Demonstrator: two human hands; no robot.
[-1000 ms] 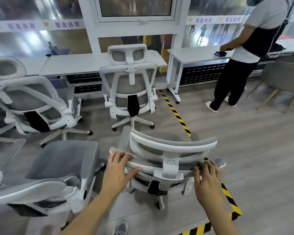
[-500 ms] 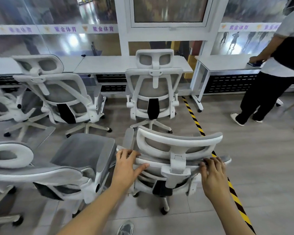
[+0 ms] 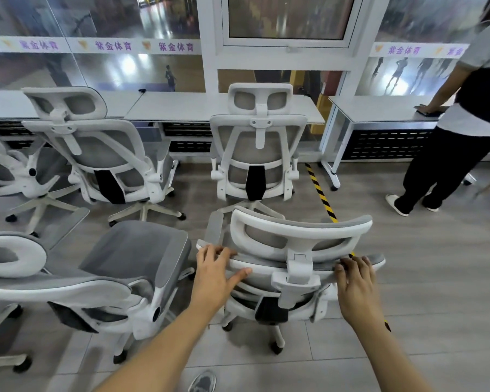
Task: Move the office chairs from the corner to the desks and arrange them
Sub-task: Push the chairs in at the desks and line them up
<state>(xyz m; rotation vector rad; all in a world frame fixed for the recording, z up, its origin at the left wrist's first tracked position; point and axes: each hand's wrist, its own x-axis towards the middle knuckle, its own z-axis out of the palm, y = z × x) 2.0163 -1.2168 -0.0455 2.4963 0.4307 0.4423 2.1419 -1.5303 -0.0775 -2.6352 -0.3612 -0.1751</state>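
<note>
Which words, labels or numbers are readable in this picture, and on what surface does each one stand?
"紫金体育": purple letters, repeated along the white band across the glass wall above the desks, each beside an orange emblem.
"紫金体育": again on the right band, somewhat blurred; a further repeat at its right end is cut off.
Number on the shirt of the player behind the glass: too small to read.
The chairs show no readable label.

"紫金体育" — purple, on window band (image 3: 142, 46)

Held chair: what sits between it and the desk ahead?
Head view: another white chair, parked against the desk, stands between it and the held chair, gripped by left hand and right hand.
</note>
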